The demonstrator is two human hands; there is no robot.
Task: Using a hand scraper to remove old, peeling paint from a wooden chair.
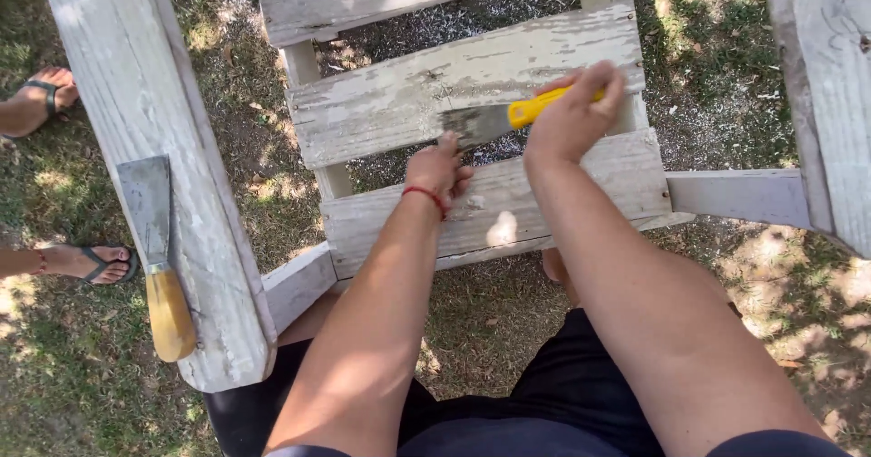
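My right hand (pixel 573 117) grips the yellow handle of a scraper (pixel 497 119), its metal blade lying against a white, peeling wooden slat (pixel 390 103). My left hand (pixel 439 168) presses its fingers on the blade's tip, resting on the slat just below (pixel 544 203). A red string circles my left wrist. Paint flakes lie between the slats.
A second scraper (pixel 154 248) with a wooden handle rests on the wide white armrest (pixel 127 76) at left. Another white armrest (pixel 826 85) runs along the right. Another person's feet in flip-flops (pixel 91 262) stand on the grass at far left. My black shorts fill the bottom.
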